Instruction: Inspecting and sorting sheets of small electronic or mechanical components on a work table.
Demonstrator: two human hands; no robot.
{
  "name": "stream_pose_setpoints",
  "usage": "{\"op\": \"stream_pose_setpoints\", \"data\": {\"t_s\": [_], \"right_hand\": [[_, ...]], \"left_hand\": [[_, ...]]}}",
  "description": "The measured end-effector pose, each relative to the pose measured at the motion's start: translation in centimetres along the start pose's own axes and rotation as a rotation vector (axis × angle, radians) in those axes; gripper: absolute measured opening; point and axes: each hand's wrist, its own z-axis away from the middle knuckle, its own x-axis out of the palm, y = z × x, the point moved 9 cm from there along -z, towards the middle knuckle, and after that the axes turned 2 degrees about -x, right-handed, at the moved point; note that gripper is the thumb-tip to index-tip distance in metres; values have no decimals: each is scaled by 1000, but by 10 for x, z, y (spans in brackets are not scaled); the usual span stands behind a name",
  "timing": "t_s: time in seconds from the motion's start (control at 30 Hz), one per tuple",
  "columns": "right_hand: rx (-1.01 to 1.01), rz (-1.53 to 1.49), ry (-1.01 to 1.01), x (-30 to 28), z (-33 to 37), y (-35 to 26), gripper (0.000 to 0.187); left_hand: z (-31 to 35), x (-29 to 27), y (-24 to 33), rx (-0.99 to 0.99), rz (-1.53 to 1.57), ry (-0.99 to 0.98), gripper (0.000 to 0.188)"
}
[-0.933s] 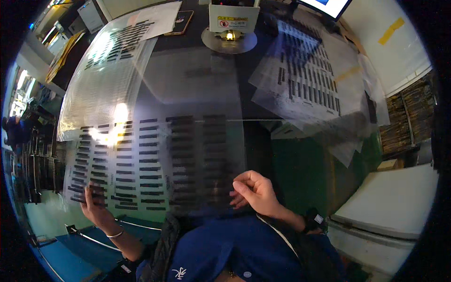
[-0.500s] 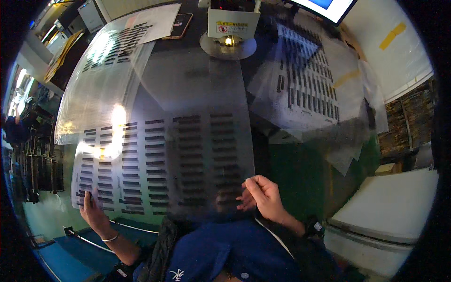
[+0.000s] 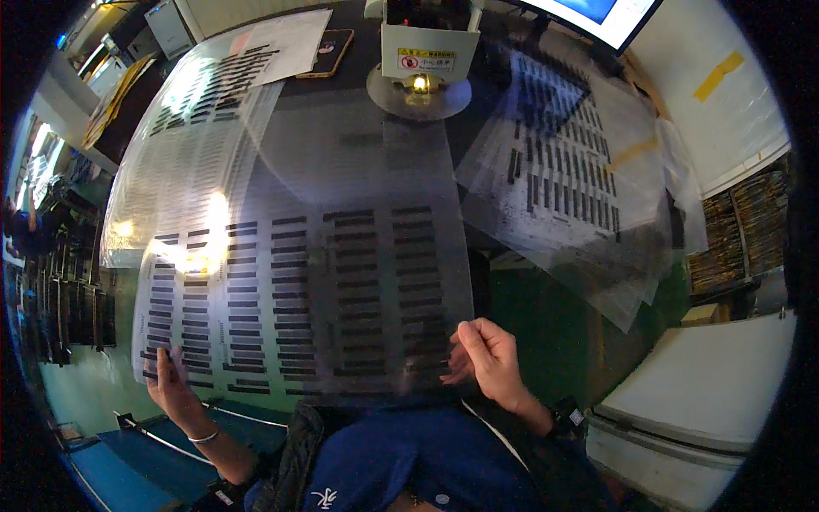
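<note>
A large clear film sheet [image 3: 363,183] printed with columns of short black bars stretches in front of me, its near part jutting out past the dark table. My left hand [image 3: 177,401] grips its near left corner, thumb on top. At the near right edge, my right hand [image 3: 492,363] pinches the same sheet between thumb and fingers. The sheet's far end lies close to a white machine [image 3: 426,53] with a small lit lamp above a round metal plate [image 3: 450,101]. Glare hides part of the print on the left.
More printed film [image 3: 213,128] lies at the far left beside a dark flat item [image 3: 331,53]. Overlapping film sheets [image 3: 567,192] spread on the right under a monitor [image 3: 589,15]. A white cabinet [image 3: 708,367] stands at the near right; a blue surface [image 3: 141,474] is at lower left.
The view has shifted slightly, so most things sit a little further right and lower. Both hands keep their hold on the film sheet.
</note>
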Motion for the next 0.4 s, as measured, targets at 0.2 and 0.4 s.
{"op": "stream_pose_setpoints", "data": {"t_s": [0.2, 0.4], "right_hand": [[-136, 193, -103, 21, 2, -23, 22], [-82, 43, -155, 27, 6, -31, 18]], "left_hand": [[-12, -12, -2, 1, -5, 37, 11], [-18, -26, -13, -60, 25, -5, 23]]}}
